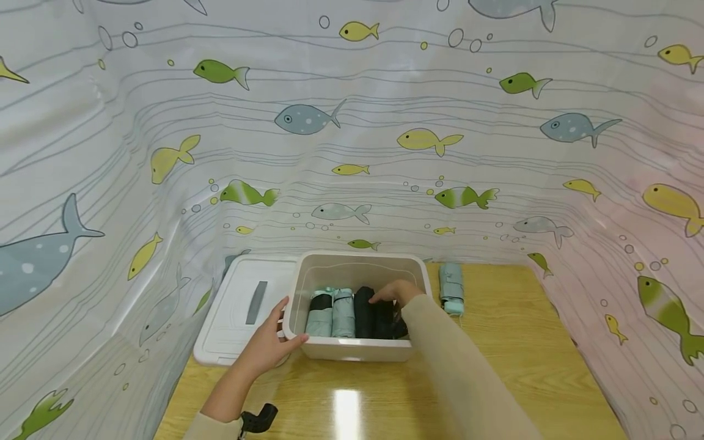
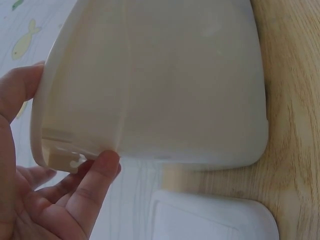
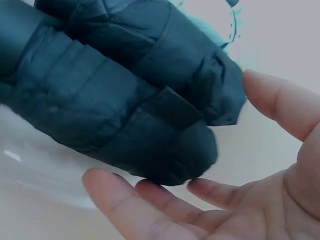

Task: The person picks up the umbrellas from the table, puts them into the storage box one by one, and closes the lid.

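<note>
Evidently, the work centres on a rectangular white plastic bin (image 1: 357, 351), taken here as the middle of the dial in the head view; the left hand (image 1: 267, 344), at eight o'clock, has its thumb and fingers curled round the rim by the near corner, presumably to steady the bin; the right hand (image 1: 400, 292) reaches inside towards two o'clock, thumb and fingers loosely spread about the ends of two black rolled fabric bundles (image 1: 364, 315), with no closed hold on either. Two pale grey-green rolled fabric bundles (image 1: 343, 318) lie on their nine o'clock side; all four sit side by side, probably to save space. One pale teal rolled fabric bundle (image 1: 451, 282) lies outside at three o'clock on the yellow wood-grain table (image 1: 506, 342); a flat white plastic lid (image 1: 231, 318) lies at nine o'clock, apparently set aside for access.

The right sleeve (image 1: 451, 354) covers the bin's four o'clock corner; a dark shape beside the rightmost black bundle is unidentifiable; whether the right fingertips bear any weight cannot be told; the left wrist view shows the bin's outer wall, its contents out of sight.
</note>
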### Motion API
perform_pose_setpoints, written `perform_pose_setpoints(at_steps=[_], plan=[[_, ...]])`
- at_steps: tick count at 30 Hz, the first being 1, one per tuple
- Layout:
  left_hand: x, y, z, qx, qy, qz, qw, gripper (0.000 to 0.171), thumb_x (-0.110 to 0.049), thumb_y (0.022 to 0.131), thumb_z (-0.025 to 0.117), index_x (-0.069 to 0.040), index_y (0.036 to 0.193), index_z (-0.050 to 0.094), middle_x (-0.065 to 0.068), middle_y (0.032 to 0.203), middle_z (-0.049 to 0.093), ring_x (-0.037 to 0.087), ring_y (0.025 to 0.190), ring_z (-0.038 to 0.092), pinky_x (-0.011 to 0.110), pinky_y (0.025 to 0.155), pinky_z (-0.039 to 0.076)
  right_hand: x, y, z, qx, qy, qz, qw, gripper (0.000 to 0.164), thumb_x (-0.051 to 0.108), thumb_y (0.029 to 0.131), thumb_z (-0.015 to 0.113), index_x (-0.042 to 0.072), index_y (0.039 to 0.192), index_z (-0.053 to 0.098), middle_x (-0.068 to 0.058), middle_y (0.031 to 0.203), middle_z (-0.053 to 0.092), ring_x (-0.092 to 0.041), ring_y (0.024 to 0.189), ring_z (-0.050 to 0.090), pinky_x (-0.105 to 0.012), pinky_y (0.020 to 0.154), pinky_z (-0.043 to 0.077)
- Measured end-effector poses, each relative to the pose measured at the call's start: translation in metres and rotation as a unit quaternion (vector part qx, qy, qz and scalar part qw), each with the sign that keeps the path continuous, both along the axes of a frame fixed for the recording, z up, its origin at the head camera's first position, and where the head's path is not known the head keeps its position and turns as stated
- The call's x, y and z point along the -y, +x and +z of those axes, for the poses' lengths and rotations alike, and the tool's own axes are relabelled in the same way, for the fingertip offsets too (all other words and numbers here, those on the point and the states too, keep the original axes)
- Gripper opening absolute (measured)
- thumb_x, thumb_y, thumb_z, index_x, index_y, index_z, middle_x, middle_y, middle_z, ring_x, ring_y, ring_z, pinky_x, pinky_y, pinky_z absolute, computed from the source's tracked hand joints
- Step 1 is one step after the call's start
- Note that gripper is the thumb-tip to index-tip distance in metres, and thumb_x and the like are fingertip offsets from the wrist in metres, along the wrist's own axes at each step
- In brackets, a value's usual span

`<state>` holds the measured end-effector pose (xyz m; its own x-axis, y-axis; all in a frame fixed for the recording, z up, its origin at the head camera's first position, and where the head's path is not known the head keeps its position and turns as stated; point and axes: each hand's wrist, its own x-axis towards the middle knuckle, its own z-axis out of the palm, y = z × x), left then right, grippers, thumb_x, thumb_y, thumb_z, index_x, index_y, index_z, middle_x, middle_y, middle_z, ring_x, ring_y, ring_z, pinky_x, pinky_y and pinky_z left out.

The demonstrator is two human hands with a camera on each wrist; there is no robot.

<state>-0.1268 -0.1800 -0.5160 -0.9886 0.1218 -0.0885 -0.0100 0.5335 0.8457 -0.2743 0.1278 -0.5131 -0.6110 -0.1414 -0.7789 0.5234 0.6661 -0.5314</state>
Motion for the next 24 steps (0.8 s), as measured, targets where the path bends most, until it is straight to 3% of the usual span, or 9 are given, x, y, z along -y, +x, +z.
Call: perform_pose_setpoints(at_steps=[4, 8, 17, 24], plan=[[-0.001, 0.000, 0.001, 0.002, -0.002, 0.003, 1.0000, 0.104, -0.038, 0.085, 0.081, -0.011, 0.161, 0.016, 0.029, 0.149, 0.040, 0.047, 0.129, 0.049, 0.041, 0.090, 0.057, -0.002, 0.001, 0.011, -0.012, 0.032, 0.017, 0.999, 0.084, 0.038, 0.093, 0.069, -0.012, 0.149, 0.032, -0.039, 0.143, 0.040, -0.052, 0.118, 0.056, -0.053, 0.096, 0.052], [-0.001, 0.001, 0.003, 0.003, -0.001, 0.005, 1.0000, 0.105, -0.041, 0.084, 0.082, -0.010, 0.161, 0.016, 0.029, 0.148, 0.041, 0.046, 0.129, 0.050, 0.041, 0.090, 0.057, -0.006, 0.004, 0.024, -0.011, 0.047, 0.028, 0.998, 0.086, 0.043, 0.092, 0.070, -0.013, 0.146, 0.035, -0.037, 0.142, 0.044, -0.051, 0.120, 0.056, -0.053, 0.102, 0.048], [-0.002, 0.002, 0.006, 0.004, 0.006, 0.000, 1.0000, 0.104, -0.038, 0.085, 0.081, -0.009, 0.160, 0.015, 0.029, 0.150, 0.040, 0.046, 0.130, 0.049, 0.041, 0.091, 0.057, -0.015, 0.008, 0.048, -0.009, 0.032, 0.055, 0.998, 0.084, 0.047, 0.091, 0.070, -0.013, 0.143, 0.042, -0.035, 0.139, 0.048, -0.050, 0.121, 0.055, -0.057, 0.096, 0.051], [-0.002, 0.000, 0.003, 0.001, 0.006, 0.002, 1.0000, 0.104, -0.037, 0.085, 0.082, -0.010, 0.160, 0.016, 0.029, 0.149, 0.040, 0.046, 0.129, 0.050, 0.040, 0.089, 0.057, -0.024, 0.014, 0.069, -0.066, -0.002, 0.104, 0.992, 0.070, 0.044, 0.092, 0.070, -0.006, 0.136, 0.050, -0.028, 0.138, 0.050, -0.049, 0.119, 0.056, -0.055, 0.094, 0.053]])
